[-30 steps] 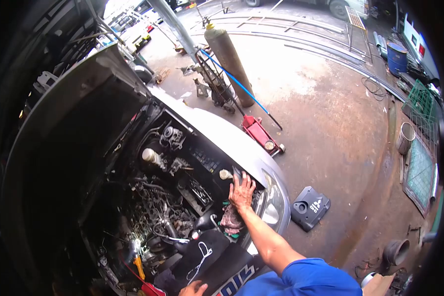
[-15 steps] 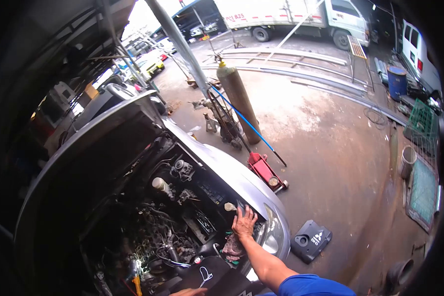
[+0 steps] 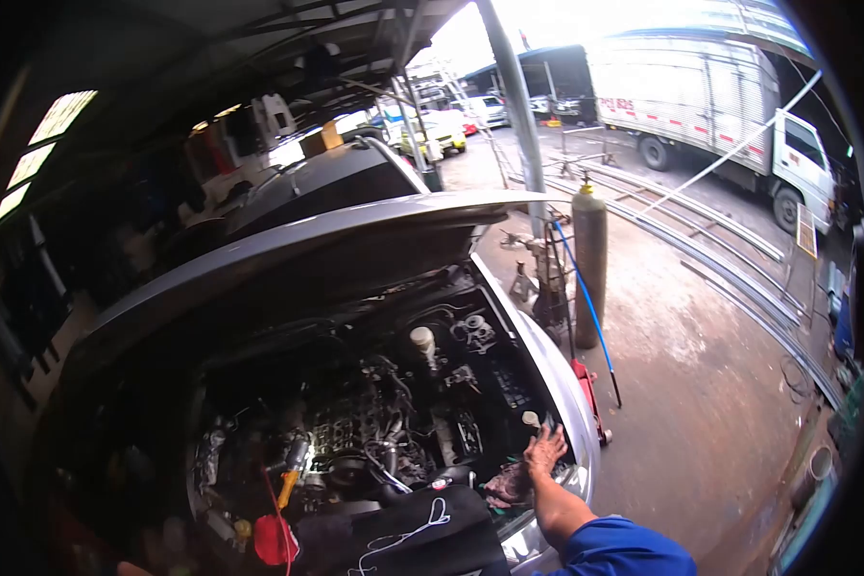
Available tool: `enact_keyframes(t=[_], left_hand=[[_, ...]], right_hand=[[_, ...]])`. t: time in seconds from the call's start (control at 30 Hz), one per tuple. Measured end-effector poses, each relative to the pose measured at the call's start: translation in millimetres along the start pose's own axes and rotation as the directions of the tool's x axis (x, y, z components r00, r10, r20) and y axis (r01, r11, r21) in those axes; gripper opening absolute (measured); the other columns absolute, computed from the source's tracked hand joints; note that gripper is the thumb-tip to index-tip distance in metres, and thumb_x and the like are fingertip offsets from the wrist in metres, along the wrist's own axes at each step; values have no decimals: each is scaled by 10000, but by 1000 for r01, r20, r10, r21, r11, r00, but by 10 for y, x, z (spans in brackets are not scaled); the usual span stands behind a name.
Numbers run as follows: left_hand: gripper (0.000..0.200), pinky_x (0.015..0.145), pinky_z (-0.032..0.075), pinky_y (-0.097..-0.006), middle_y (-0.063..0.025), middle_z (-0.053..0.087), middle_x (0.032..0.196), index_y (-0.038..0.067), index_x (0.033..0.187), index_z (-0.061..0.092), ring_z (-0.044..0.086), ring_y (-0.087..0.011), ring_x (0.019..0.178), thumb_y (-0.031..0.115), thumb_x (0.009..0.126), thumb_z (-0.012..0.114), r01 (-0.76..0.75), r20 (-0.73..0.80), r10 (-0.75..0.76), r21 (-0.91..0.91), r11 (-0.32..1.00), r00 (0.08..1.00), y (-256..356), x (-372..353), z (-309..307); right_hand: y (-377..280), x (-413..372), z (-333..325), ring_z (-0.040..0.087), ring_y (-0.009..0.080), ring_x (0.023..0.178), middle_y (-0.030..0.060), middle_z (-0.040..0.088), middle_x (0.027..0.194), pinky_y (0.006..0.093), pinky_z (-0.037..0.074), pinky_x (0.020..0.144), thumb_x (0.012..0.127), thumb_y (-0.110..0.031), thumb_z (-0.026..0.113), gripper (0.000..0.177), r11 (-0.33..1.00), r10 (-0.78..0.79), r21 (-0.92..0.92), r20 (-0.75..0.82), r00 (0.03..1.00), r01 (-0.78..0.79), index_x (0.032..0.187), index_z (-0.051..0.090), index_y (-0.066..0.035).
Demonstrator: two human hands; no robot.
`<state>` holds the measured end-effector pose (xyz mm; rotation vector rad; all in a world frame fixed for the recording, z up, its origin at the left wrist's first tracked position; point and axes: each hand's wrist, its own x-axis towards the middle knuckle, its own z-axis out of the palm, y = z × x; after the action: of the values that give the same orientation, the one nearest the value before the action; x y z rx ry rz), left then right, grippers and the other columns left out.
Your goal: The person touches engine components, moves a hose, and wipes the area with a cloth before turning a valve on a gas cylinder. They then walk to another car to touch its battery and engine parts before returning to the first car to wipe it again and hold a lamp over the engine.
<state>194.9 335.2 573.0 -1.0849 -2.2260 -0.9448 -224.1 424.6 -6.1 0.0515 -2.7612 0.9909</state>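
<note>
My right hand [image 3: 545,451] rests on the front corner of the silver car's engine bay, fingers spread, beside the headlight [image 3: 571,485]. Just above its fingertips is a pale reservoir cap [image 3: 531,420]. A crumpled, stained rag [image 3: 507,487] lies to its left. At the bottom left edge only a sliver of skin shows, apparently my left hand [image 3: 132,569]; its fingers are hidden. Between the hands, a black cover [image 3: 408,538] lies over the car's front with a white cord [image 3: 403,540] on it. A yellow-handled work light [image 3: 288,488] shines onto the engine [image 3: 355,432].
The raised hood [image 3: 307,240] spans the bay. Near the cover's left end is a red round object [image 3: 276,540]. Beyond the fender stand a tall gas cylinder [image 3: 588,269], a red floor jack [image 3: 586,389] and a metal post [image 3: 516,106]. A truck [image 3: 691,106] is parked behind long metal bars.
My view has swung left and up, showing more hood and roof. The right hand stays at the fender corner. My left hand has moved left, toward the frame's edge.
</note>
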Motion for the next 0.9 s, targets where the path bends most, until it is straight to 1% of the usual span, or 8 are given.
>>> enact_keyframes(t=[0.17, 0.2, 0.33, 0.43, 0.47, 0.6, 0.73, 0.9], left_hand=[[203, 640, 544, -377, -127, 688, 861, 39, 1087, 688, 674, -242, 741, 146, 932, 611, 142, -244, -95, 181, 973, 965, 172, -334, -63], [207, 641, 543, -375, -127, 687, 863, 38, 1092, 686, 672, -242, 741, 147, 931, 613, 171, -291, -104, 212, 962, 951, 210, -398, -78], [225, 645, 541, -364, -127, 685, 873, 33, 1109, 678, 664, -242, 739, 151, 927, 619, 272, -450, -112, 308, 912, 886, 306, -627, -40], [239, 648, 540, -356, -127, 683, 880, 29, 1122, 671, 658, -241, 738, 154, 924, 624, 339, -551, -101, 351, 873, 829, 318, -722, 0], [244, 649, 539, -354, -127, 682, 883, 27, 1127, 669, 656, -241, 738, 156, 923, 625, 360, -579, -97, 359, 861, 809, 304, -756, 21], [265, 652, 537, -343, -128, 680, 893, 22, 1144, 660, 648, -241, 736, 160, 919, 631, 435, -665, -87, 378, 817, 741, 223, -849, 82], [288, 656, 535, -332, -128, 677, 902, 17, 1162, 652, 640, -241, 735, 164, 915, 638, 491, -721, -77, 386, 781, 689, 161, -926, 156], [317, 661, 533, -319, -128, 674, 915, 10, 1183, 641, 629, -240, 733, 170, 910, 645, 547, -772, -57, 394, 739, 633, 64, -981, 284]], right_hand=[[171, 65, 119, 313, 403, 1407, 220, 262, 1556, 597, 239, 1142, 842, -357, 718, 664, 1000, -8, 11, 106, 994, 7, 1419, 448, -170], [231, 98, 153, 289, 401, 1432, 212, 232, 1582, 594, 236, 1150, 809, -405, 747, 761, 1000, -8, -3, 158, 987, 9, 1464, 412, -210], [430, 105, 109, 260, 401, 1475, 197, 172, 1633, 570, 260, 1160, 774, -453, 778, 870, 994, -107, 15, 261, 959, 107, 1520, 367, -282], [516, 166, 44, 302, 421, 1459, 212, 197, 1630, 570, 298, 1144, 794, -441, 768, 826, 990, -138, 62, 310, 941, 125, 1508, 390, -273], [550, 182, 7, 329, 438, 1443, 229, 223, 1623, 567, 325, 1137, 814, -436, 753, 782, 984, -168, 110, 310, 936, 140, 1493, 420, -233], [620, 132, -140, 320, 426, 1454, 256, 239, 1612, 441, 330, 1179, 841, -413, 724, 651, 974, -184, 189, 348, 919, 124, 1396, 538, -126], [686, 63, -177, 295, 446, 1460, 275, 235, 1597, 458, 343, 1177, 846, -403, 727, 645, 961, -246, 213, 357, 901, 178, 1392, 535, -118], [772, 59, -64, 241, 465, 1479, 305, 221, 1597, 479, 288, 1205, 869, -448, 710, 676, 952, -302, 164, 363, 881, 258, 1416, 509, -106]])
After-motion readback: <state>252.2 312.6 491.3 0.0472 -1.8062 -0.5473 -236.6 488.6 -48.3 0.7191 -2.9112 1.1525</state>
